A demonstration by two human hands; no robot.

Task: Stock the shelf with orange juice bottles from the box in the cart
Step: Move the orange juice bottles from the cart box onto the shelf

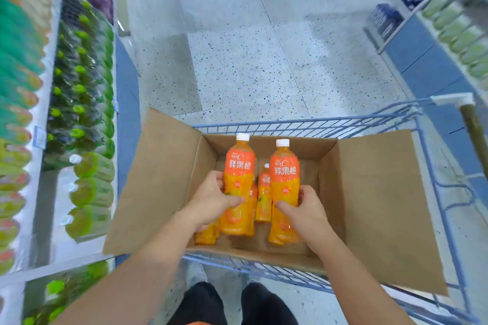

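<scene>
An open cardboard box (pixel 375 192) sits in a blue wire cart (pixel 303 124). My left hand (pixel 211 200) grips an orange juice bottle (pixel 239 166) with a white cap, lifted above the box. My right hand (pixel 303 214) grips a second orange juice bottle (pixel 285 171), also raised upright. More orange juice bottles (pixel 264 192) stand inside the box between and below the held ones. The shelf (pixel 52 192) runs along the left, with a bare stretch of its surface near the box.
The left shelf holds several green-capped bottles (pixel 79 87) and green-labelled bottles (pixel 89 190). Another shelf with pale green bottles (pixel 459 34) stands at the right. A speckled floor aisle (pixel 250 60) stretches ahead of the cart. My legs are below the cart's near edge.
</scene>
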